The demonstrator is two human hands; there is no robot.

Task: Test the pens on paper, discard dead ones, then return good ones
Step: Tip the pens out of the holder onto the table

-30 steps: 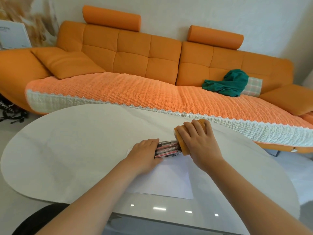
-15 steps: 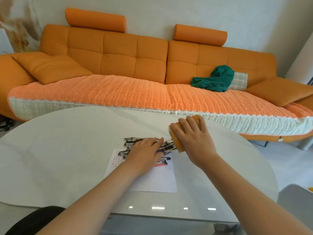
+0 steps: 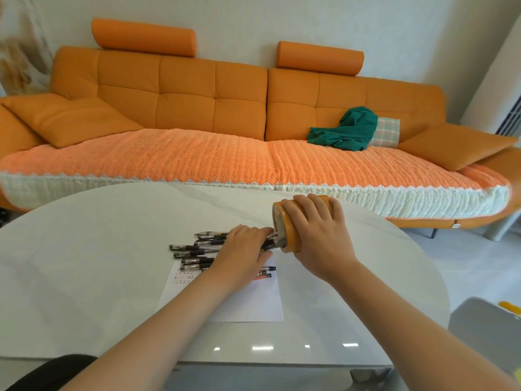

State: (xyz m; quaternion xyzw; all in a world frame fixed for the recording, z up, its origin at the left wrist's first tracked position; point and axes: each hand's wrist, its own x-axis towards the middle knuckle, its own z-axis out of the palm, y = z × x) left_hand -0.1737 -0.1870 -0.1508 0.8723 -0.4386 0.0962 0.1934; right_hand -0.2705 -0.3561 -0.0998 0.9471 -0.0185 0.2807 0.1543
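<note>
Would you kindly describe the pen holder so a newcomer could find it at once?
On the white oval table before the orange sofa, look beyond the sheet of paper. The pen holder is the orange cup lying on its side in the right hand, the only container among pens.

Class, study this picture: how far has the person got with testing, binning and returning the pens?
Done: most pens lie tipped out on and beside the paper, which bears rows of marks. In hand: the right hand grips the holder on its side while the left hand rests on pens at its mouth. Left: apparently most testing, binning dead ones, refilling the holder.
</note>
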